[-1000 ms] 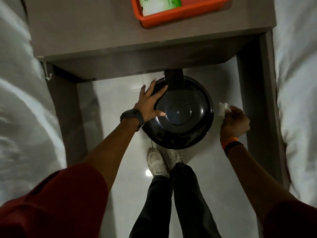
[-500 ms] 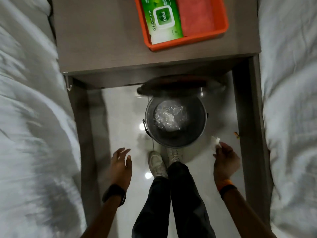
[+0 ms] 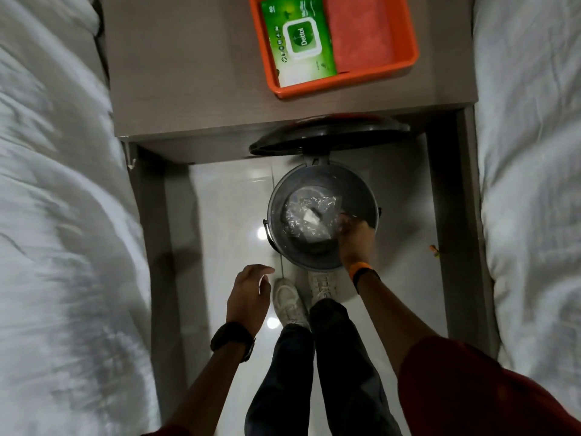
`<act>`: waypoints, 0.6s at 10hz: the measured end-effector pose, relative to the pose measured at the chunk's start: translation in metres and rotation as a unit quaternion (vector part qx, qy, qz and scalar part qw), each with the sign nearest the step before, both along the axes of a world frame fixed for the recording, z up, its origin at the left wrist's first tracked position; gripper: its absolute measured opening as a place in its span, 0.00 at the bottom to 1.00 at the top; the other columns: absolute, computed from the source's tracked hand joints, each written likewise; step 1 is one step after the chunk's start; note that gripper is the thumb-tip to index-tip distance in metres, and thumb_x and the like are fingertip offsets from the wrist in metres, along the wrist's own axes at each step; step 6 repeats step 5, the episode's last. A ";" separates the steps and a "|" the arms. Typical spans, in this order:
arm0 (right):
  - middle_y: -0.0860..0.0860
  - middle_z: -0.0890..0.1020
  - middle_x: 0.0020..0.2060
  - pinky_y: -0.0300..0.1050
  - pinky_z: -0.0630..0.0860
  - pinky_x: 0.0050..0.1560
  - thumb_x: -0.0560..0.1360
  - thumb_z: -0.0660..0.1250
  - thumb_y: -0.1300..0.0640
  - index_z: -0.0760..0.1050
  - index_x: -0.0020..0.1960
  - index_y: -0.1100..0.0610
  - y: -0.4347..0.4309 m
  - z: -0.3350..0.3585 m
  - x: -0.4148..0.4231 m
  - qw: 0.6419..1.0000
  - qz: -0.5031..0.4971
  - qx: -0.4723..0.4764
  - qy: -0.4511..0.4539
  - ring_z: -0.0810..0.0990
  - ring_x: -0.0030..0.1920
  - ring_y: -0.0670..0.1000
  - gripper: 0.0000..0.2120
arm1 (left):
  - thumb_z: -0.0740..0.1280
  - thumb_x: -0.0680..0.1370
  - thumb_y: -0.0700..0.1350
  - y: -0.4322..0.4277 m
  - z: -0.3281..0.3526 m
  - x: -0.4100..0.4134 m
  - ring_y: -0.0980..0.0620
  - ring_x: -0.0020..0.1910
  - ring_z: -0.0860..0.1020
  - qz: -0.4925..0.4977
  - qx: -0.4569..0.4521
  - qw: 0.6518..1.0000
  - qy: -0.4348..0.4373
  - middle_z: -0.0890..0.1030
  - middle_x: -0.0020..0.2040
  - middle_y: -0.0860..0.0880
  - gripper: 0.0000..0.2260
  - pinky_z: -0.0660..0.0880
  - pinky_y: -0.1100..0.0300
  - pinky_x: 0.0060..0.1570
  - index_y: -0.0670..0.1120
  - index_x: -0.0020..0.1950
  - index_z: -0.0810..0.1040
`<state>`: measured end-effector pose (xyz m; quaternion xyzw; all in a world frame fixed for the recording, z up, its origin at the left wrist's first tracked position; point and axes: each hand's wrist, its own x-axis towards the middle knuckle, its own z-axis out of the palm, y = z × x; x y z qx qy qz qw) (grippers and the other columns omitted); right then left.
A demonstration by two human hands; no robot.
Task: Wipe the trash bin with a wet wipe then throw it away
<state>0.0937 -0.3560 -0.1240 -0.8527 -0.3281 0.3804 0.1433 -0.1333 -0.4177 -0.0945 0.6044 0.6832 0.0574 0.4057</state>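
Observation:
The round grey trash bin [image 3: 274, 228] stands on the floor under a side table, its dark lid [image 3: 330, 133] swung up. Inside, on the crumpled clear liner [image 3: 301, 212], lies a small white wet wipe [image 3: 311, 219]. My right hand [image 3: 355, 239] hangs over the bin's right side, its blurred fingers pointing down and apart from the wipe. Down at the left of the bin, my left hand [image 3: 248, 294] hangs loosely curled and holds nothing. My right shoe [image 3: 320, 284] rests at the bin's foot.
On the grey side table [image 3: 188, 73] sits an orange tray [image 3: 345, 88] with a green pack of wipes [image 3: 298, 42]. White bedding [image 3: 56, 215] lies to the left, and more white bedding [image 3: 534, 184] to the right. The table legs flank the bin. My left shoe [image 3: 287, 302] stands on the glossy floor.
My left hand left the lid and dropped to my side, and the lid swung up. My right hand moved over the bin; the wipe has left it and lies inside.

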 end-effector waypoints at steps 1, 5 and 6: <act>0.61 0.87 0.46 0.53 0.84 0.45 0.80 0.62 0.62 0.83 0.51 0.60 -0.004 0.036 0.005 0.997 -0.013 0.026 -0.070 0.86 0.45 0.60 0.10 | 0.62 0.78 0.38 0.014 0.022 0.008 0.49 0.58 0.76 -0.018 0.036 0.999 -0.007 0.80 0.56 0.50 0.12 0.76 0.54 0.57 0.49 0.58 0.79; 0.57 0.77 0.65 0.57 0.73 0.65 0.73 0.69 0.52 0.74 0.66 0.55 0.126 0.345 0.033 0.866 0.091 0.404 -0.280 0.76 0.65 0.61 0.23 | 0.63 0.77 0.50 0.218 0.314 0.064 0.44 0.60 0.73 -0.108 0.423 0.899 0.049 0.75 0.61 0.43 0.18 0.71 0.48 0.58 0.46 0.64 0.70; 0.57 0.77 0.65 0.57 0.73 0.65 0.73 0.69 0.52 0.74 0.66 0.55 0.126 0.345 0.033 0.866 0.091 0.404 -0.280 0.76 0.65 0.61 0.23 | 0.63 0.77 0.50 0.218 0.314 0.064 0.44 0.60 0.73 -0.108 0.423 0.899 0.049 0.75 0.61 0.43 0.18 0.71 0.48 0.58 0.46 0.64 0.70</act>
